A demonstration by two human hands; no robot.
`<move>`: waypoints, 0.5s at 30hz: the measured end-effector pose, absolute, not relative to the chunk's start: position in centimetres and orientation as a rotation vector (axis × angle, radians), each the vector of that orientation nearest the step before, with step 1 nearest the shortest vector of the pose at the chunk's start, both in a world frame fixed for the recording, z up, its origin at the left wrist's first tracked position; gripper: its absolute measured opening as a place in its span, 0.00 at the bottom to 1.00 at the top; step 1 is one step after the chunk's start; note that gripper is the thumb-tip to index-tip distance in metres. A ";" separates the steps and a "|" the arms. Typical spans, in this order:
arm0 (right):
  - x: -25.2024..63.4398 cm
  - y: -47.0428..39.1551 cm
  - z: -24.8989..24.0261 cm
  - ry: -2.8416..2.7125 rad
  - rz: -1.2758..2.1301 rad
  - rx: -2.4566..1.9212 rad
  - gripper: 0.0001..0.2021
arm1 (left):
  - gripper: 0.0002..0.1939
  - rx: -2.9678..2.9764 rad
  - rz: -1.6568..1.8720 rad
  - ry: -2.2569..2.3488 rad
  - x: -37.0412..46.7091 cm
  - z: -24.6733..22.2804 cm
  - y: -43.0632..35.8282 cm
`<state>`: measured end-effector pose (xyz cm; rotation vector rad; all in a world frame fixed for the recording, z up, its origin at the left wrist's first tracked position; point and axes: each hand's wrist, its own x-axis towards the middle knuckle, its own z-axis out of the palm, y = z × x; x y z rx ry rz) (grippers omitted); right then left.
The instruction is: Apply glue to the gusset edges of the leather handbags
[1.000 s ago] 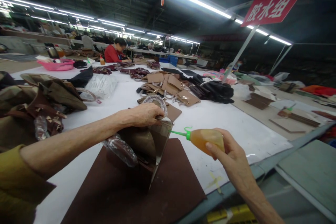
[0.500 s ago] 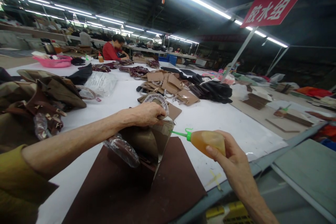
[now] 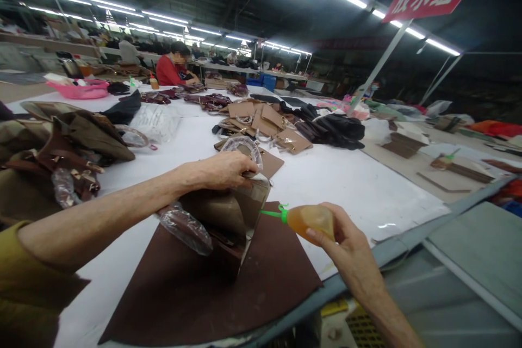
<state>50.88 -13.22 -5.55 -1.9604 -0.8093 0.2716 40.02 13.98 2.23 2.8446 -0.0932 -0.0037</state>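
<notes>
My left hand point(image 3: 228, 171) is closed on the upper edge of a brown handbag point(image 3: 220, 215), whose olive-brown lining shows. The bag is tilted on a dark brown sheet point(image 3: 196, 304), and plastic film wraps its handles point(image 3: 185, 228). In my right hand point(image 3: 346, 236) is a squeeze bottle point(image 3: 312, 222) of amber liquid, lying nearly level, with a green cap and a thin green nozzle point(image 3: 269, 212). The nozzle tip is at the bag's right side edge; whether it touches I cannot tell.
More brown bags point(image 3: 69, 141) are piled at left. Tan leather pieces point(image 3: 261, 122) and black material point(image 3: 330, 128) lie beyond on the white-covered table point(image 3: 346, 179). A pink basin point(image 3: 77, 88) stands far left. A co-worker in red point(image 3: 169, 69) sits across the table.
My right hand has brought the bottle left and slightly down, its nozzle tip moving lower along the bag's edge. The left hand keeps its hold, and the view has shifted slightly.
</notes>
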 end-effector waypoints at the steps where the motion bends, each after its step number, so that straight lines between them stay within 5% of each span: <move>1: 50.8 -13.2 -5.6 -0.808 0.277 -1.967 0.21 | 0.05 2.845 -0.007 -0.098 40.0 2.2 14.0; 15: 49.7 -13.6 -8.2 -0.781 0.286 -2.012 0.21 | 0.04 2.880 -0.022 -0.081 39.1 2.5 13.0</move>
